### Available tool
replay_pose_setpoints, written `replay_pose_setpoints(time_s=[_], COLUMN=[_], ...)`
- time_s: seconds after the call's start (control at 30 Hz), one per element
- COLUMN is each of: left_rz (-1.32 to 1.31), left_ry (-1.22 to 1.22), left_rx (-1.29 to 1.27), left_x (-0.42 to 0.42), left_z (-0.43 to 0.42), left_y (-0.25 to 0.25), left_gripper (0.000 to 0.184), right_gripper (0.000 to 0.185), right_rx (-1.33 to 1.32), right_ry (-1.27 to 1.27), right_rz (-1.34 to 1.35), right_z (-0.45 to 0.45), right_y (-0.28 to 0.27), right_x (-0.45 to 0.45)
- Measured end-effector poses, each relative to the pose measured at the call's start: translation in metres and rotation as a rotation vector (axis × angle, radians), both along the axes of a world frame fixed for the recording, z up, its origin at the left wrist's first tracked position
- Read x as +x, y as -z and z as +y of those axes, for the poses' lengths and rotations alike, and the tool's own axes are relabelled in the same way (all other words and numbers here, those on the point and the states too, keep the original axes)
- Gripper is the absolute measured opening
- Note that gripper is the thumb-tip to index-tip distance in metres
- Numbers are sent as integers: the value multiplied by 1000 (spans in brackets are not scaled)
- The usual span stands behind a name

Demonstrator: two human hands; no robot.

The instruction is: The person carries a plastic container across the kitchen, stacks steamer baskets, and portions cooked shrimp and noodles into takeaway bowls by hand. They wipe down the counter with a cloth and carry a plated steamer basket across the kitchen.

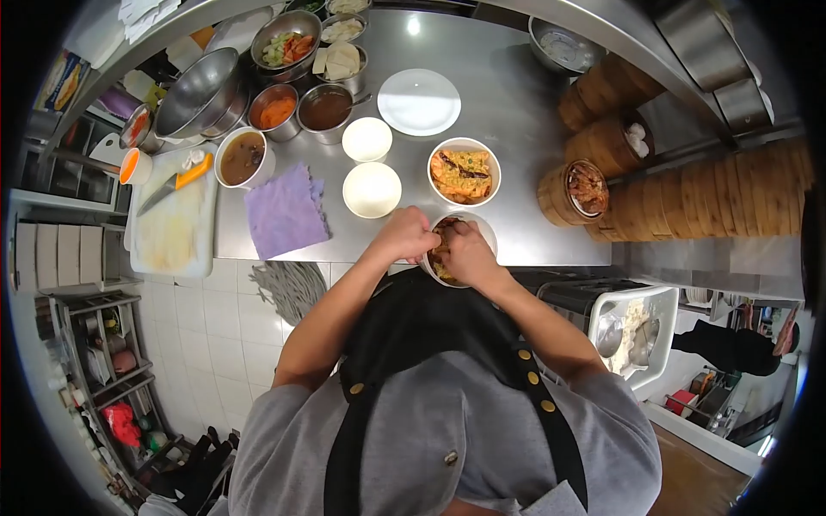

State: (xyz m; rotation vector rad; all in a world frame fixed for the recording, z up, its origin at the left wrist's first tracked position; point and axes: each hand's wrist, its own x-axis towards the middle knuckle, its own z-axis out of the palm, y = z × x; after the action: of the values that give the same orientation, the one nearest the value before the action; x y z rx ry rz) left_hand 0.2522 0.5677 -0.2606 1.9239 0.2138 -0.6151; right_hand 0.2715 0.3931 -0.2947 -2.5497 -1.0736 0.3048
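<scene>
At the counter's front edge stands a white bowl (491,234) of food with dark red and yellowish pieces. My left hand (407,234) is closed, its fingers curled at the bowl's left rim and partly over the food; what they hold is hidden. Reaching in from the right, my right hand (470,255) has its fingers bent down into the same bowl, closed on something I cannot make out. Just behind is a second bowl (465,172) of orange-yellow food topped with dark strips. Two pale round containers (372,190) sit to the left, near a white plate (419,102).
To the left lie a purple cloth (286,212), a bowl of brown soup (243,158), and a yellow-handled knife (178,183) on a white cutting board (172,232). Metal containers (325,110) line the back left. Bamboo steamers (705,193) fill the right side. Another person (731,344) is far right.
</scene>
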Motion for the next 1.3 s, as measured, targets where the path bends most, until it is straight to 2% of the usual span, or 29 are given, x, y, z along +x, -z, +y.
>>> replay_pose_setpoints(time_s=[0.07, 0.17, 0.37, 0.47, 0.6, 0.63, 0.73, 0.83, 0.93, 1.13, 1.23, 1.3], left_rz=[-15, -23, 43, 66, 121, 132, 145, 178, 184, 175, 158, 99], left_ry=[16, 38, 41, 45, -19, -40, -60, -7, -7, -56, -51, -64], left_rx=[10, 13, 9, 13, -46, -67, -109, -106, -86, -97, -48, -73], left_x=[1, 4, 9, 17, 23, 23, 21, 20, 18, 16, 16, 17], left_z=[-1, -2, -4, -5, -11, -12, -15, -18, -20, -23, -33, -43], left_y=[-2, -3, -2, 6, 4, 7, 15, 14, 18, 27, 39, 42], left_gripper=[26, 26, 27, 28, 30, 30, 29, 29, 28, 29, 28, 28], right_gripper=[28, 27, 27, 33, 26, 21, 24, 19, 18, 23, 23, 24], right_rx=[85, 161, -45, 4, 315, 403, 500, 385, 72, 10, -4, 12], right_ry=[-114, -147, 10, 156, 393, 423, 397, 397, 322, 187, 158, 164], right_rz=[-109, -37, 389, 504, 1112, 1098, 951, 654, 353, 85, 10, 50], right_z=[4, 3, -6, -14, -29, -27, -25, -6, 6, -2, 2, 10], right_y=[-8, 7, 6, -19, -28, -46, -59, -58, -72, -53, -60, -64], right_x=[-1, 2, 11, 30, 49, 54, 82, 101, 107, 130, 144, 153])
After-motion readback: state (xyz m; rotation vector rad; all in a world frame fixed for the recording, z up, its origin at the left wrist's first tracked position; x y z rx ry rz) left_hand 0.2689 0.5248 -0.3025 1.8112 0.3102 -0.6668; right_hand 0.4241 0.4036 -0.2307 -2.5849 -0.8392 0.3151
